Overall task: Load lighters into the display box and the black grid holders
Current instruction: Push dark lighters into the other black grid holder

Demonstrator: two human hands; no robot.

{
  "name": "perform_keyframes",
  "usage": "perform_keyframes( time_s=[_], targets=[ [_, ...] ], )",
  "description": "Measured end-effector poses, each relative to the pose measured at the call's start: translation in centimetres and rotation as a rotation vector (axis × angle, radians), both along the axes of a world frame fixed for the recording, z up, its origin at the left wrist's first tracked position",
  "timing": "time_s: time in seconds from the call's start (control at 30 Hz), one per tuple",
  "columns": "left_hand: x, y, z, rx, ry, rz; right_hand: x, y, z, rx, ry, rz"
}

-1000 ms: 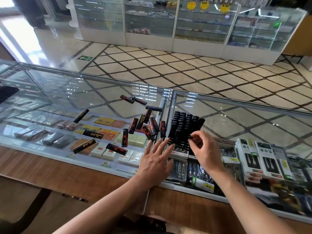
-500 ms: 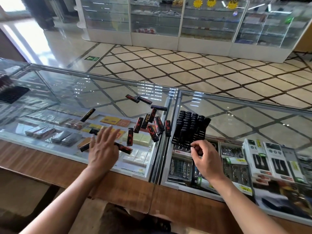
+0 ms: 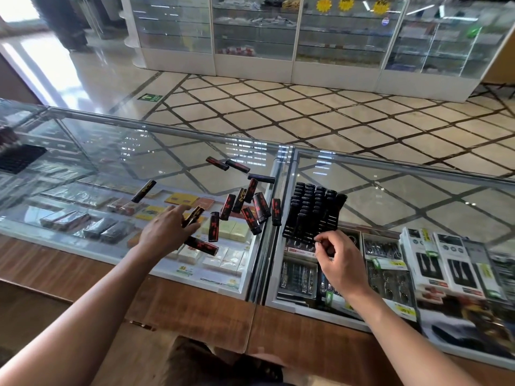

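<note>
A cream polished tile floor with dark diagonal lines [image 3: 306, 118] spreads toward twelve o'clock, with bright daylight glare [image 3: 41, 59] on it at ten. White-framed glass display cabinets [image 3: 250, 37] line the far side. A wood-edged glass counter [image 3: 195, 310] spans six o'clock.

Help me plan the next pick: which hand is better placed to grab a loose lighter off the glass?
Left. The left hand pinches a lighter among the loose ones; the right hand is at the grid holder.
</note>
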State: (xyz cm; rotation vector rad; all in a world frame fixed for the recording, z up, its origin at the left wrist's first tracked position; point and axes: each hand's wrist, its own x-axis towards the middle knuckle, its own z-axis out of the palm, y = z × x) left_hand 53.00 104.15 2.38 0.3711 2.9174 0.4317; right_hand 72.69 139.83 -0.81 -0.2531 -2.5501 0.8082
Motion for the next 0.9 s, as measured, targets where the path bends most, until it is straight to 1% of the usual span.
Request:
perform_keyframes(
  time_s=[0.1,0.2,0.3,0.43,0.5,0.63,0.77,0.9],
  targets=[
    [0.2,1.2,0.1,-0.038,0.014,-0.117,0.0,0.0,0.0,-0.006,-0.007,-0.006],
    [0.5,1.7,0.3,-0.004,0.03,-0.232,0.0,0.0,0.1,-0.009,-0.017,-0.019],
    [0.6,1.3,0.3,0.012,0.089,-0.367,0.0,0.0,0.2,-0.03,-0.004,-0.021],
    [1.6,1.3,0.4,-0.1,0.146,-0.539,0.0,0.0,0.2,-0.035,0.005,-0.023],
    [2.1,1.2,0.3,-0.111,0.138,-0.571,0.0,0.0,0.2,-0.035,0.002,-0.027],
    [2.4,0.4,0.4,-0.064,0.108,-0.638,0.1,0.1,0.1,-0.025,-0.008,-0.025],
    [2.8,-0.1,1.0,-0.136,0.113,-0.689,0.1,0.1,0.1,-0.024,-0.011,-0.012],
    [2.9,-0.2,0.8,-0.125,0.142,-0.7,0.1,0.0,0.0,-0.035,-0.015,-0.015]
  ],
)
